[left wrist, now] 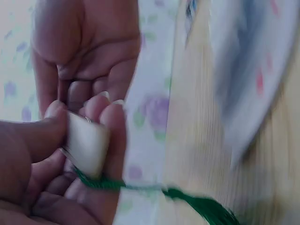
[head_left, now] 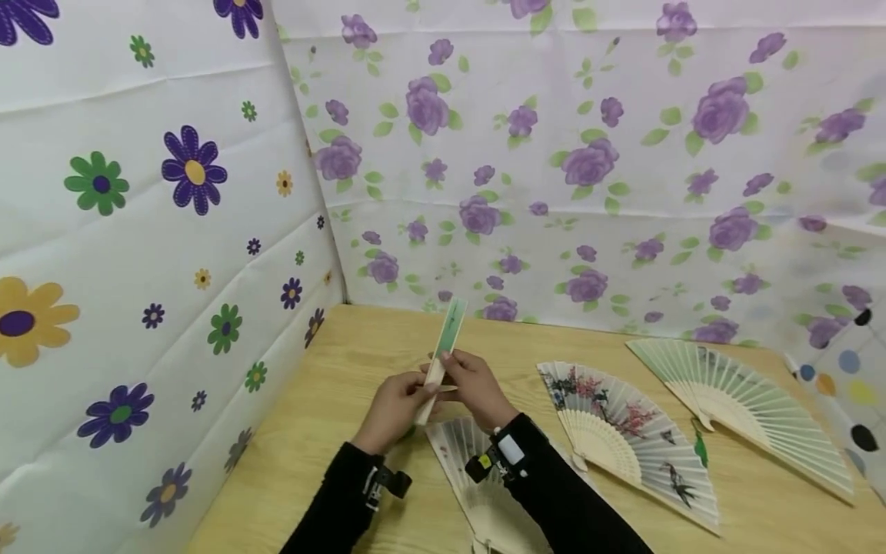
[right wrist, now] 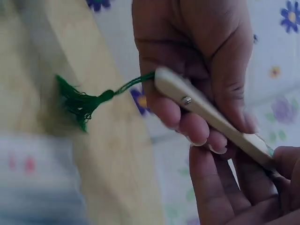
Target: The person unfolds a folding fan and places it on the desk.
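Both hands hold a folded hand fan (head_left: pixel 450 332), pale wood with a green strip near its far end, raised at a slant over the table. My left hand (head_left: pixel 391 408) pinches its lower, pivot end between thumb and fingers. Higher up, my right hand (head_left: pixel 477 386) grips the folded sticks, thumb on top. In the right wrist view a metal rivet shows on the fan's rounded end (right wrist: pixel 187 99), and a green tassel (right wrist: pixel 86 103) hangs from it. Partly under the right forearm lies an opened white fan (head_left: pixel 453 448).
To the right, a spread fan with pink blossoms and a bird (head_left: pixel 616 415) lies on the wooden table (head_left: pixel 298 454). Beyond it is a spread pale green fan (head_left: pixel 754 404). Flowered cloths (head_left: pixel 443 192) hang behind and at the left; a dotted one (head_left: pixel 851 377) borders the right.
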Action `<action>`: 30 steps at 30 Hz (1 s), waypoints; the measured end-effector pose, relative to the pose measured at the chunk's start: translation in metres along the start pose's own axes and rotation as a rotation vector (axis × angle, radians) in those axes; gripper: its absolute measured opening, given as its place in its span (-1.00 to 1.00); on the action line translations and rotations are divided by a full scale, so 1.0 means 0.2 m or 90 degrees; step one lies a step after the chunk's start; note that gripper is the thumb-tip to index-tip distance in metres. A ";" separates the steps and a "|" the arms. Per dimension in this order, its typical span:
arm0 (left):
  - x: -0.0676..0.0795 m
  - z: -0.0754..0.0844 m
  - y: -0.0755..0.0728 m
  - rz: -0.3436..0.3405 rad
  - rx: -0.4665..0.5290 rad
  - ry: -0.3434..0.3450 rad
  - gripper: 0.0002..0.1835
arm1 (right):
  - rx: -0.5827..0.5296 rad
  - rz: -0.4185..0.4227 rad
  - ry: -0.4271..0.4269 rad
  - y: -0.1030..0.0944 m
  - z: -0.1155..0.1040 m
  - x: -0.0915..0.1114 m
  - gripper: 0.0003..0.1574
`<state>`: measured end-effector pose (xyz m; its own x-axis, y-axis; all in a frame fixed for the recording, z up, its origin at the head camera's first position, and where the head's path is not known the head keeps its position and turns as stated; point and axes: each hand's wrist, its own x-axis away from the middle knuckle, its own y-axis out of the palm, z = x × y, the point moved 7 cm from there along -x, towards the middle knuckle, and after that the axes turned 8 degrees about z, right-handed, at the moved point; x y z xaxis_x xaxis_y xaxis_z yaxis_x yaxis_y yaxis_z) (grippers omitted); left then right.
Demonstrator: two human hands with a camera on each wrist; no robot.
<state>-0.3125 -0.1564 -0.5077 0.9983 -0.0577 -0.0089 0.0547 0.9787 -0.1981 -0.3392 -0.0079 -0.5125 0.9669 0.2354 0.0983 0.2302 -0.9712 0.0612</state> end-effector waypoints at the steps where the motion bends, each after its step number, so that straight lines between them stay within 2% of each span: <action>1: 0.02 0.01 0.04 0.010 -0.017 0.010 -0.67 | -0.004 0.019 -0.004 -0.03 0.00 0.01 -0.41; 4: 0.05 0.01 0.14 0.026 -0.071 0.040 -0.64 | -0.015 0.070 0.000 -0.12 0.03 0.06 -0.45; 5: 0.05 0.01 0.18 0.023 -0.095 0.048 -0.65 | -0.018 0.085 0.000 -0.14 0.04 0.08 -0.45; 8: 0.06 0.00 0.26 -0.005 -0.107 0.046 -0.70 | -0.033 0.124 0.004 -0.21 0.08 0.11 -0.48; 13: 0.05 -0.02 0.34 -0.034 -0.066 0.020 -0.76 | -0.040 0.166 0.002 -0.29 0.10 0.13 -0.52; 18: 0.02 -0.03 0.38 -0.005 -0.011 0.010 -0.76 | -0.023 0.222 -0.021 -0.34 0.06 0.13 -0.52; 21: 0.01 -0.03 0.40 0.016 0.030 0.000 -0.73 | -0.058 0.263 -0.012 -0.36 0.06 0.13 -0.50; 24: 0.00 -0.06 0.42 0.029 0.041 -0.013 -0.72 | -0.077 0.293 0.006 -0.37 0.09 0.13 -0.48; 27: 0.00 -0.08 0.44 0.036 0.041 -0.018 -0.72 | -0.066 0.302 0.008 -0.38 0.10 0.14 -0.43; 30: -0.01 -0.08 0.46 0.012 0.083 -0.029 -0.70 | -0.065 0.287 -0.004 -0.41 0.10 0.14 -0.47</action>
<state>-0.3088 -0.0689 -0.5419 0.9989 -0.0334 0.0343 0.0357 0.9970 -0.0691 -0.3282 0.0772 -0.5339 0.9686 -0.2106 0.1318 -0.2257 -0.9678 0.1118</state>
